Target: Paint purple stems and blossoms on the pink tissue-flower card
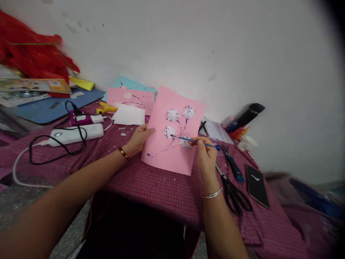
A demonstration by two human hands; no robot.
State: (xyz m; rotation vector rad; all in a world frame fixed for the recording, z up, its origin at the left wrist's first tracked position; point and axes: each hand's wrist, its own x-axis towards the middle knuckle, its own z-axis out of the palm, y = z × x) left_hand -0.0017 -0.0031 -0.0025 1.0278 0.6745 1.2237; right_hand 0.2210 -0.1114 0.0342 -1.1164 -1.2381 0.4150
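indoors, over checked cloth (161,190), left hand (139,138) grips pink paper (175,125), right hand (207,154) a paintbrush (186,139); white wall (172,46) behind.

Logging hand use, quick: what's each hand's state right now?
Left hand: closed, holding the pink sheet by its left edge.
Right hand: closed, holding the blue-handled paintbrush.

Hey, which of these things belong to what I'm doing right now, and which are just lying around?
In use:
Pink sheet, held by the left hand
Blue brush, in the right hand, tip at a white bloom

Seemingly just lying about:
Black-handled scissors
Dark flat rectangular object
Long white plastic bar
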